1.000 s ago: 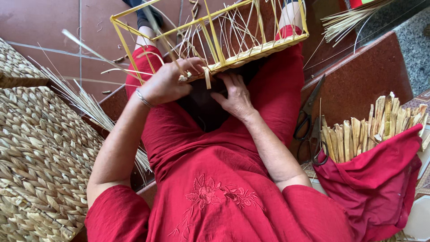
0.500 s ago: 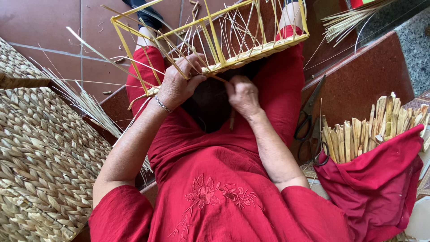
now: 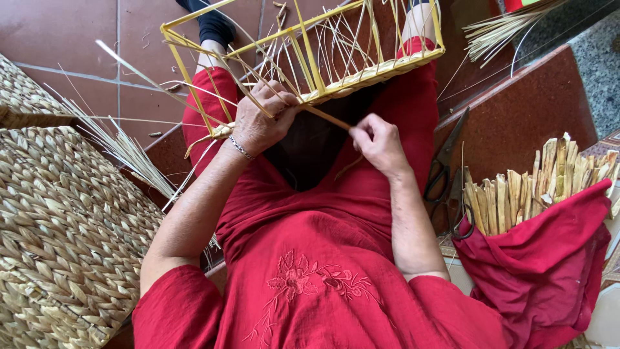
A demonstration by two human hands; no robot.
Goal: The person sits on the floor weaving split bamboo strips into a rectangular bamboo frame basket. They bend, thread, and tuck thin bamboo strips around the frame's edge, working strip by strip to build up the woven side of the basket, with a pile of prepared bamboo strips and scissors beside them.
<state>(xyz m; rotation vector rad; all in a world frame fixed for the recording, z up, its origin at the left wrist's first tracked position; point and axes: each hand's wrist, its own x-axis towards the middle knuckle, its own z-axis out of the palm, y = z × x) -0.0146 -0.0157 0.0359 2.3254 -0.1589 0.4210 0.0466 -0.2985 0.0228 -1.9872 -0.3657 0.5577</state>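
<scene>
Nearest the camera, a red embroidered dress (image 3: 310, 284) fills the lower frame, its hem cut off at the bottom edge. To the person's left lies a woven straw mat (image 3: 58, 239), partly out of frame; to the right a red cloth bag (image 3: 549, 258) holds a bundle of flat dried strips (image 3: 542, 187), their lower ends hidden in the cloth. Black-handled scissors (image 3: 445, 165) lie just beside the bag.

Further out, the right hand (image 3: 381, 143) is closed in a pinch on a thin fibre strand (image 3: 329, 117) that runs up to the frame's woven base. The left hand (image 3: 261, 119) is curled around the near edge of a yellow wire basket frame (image 3: 310, 58), which rests on the lap over both knees; its fingertips are hidden among the upright strands. The frame's far side is cut off at the top edge. Loose pale straws (image 3: 123, 142) fan out over the red tile floor (image 3: 58, 39).
</scene>
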